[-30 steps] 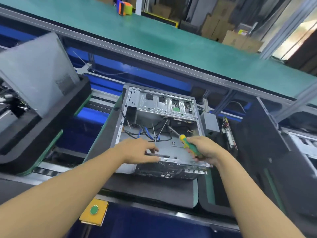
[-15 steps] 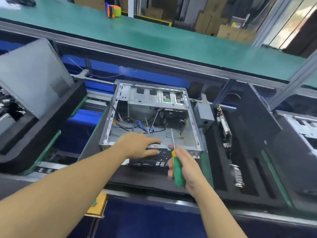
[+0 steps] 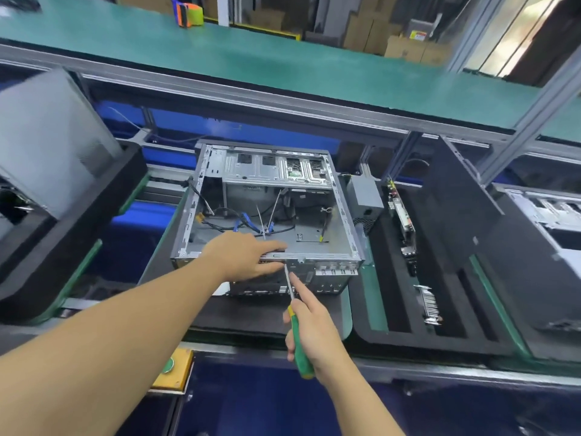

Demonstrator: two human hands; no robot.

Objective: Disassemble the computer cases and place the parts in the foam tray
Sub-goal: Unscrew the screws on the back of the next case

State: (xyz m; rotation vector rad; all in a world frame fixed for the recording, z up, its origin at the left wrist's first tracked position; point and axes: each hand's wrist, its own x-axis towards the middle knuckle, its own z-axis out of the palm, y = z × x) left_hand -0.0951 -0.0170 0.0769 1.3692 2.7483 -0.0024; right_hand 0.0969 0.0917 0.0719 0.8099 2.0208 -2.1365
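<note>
Two hands are on the open computer case (image 3: 267, 212), which lies on its side at the centre of the line with its rear panel facing us at 6 o'clock. Our left hand (image 3: 248, 256) lies over the near rim of the case, fingers stretched straight along the metal edge and curled round nothing, bracing the shell. Our right hand (image 3: 314, 325) grips the green-handled screwdriver (image 3: 298, 338), index finger laid along the shaft, with the tip pointing to 12 o'clock and meeting the rear panel just under that rim, beside the left fingertips. Loose cables (image 3: 245, 225) remain inside the case. At 3 o'clock of the case sits the black foam tray (image 3: 452, 278), already holding a grey power supply (image 3: 364, 191) and a circuit card (image 3: 404, 220) in its slots. We judge the step in hand to be undoing a fastener on the rear panel. Next we would need to seat the tip squarely, keep the left hand pressing so the case does not slide, and turn without slipping toward those fingers.
</note>
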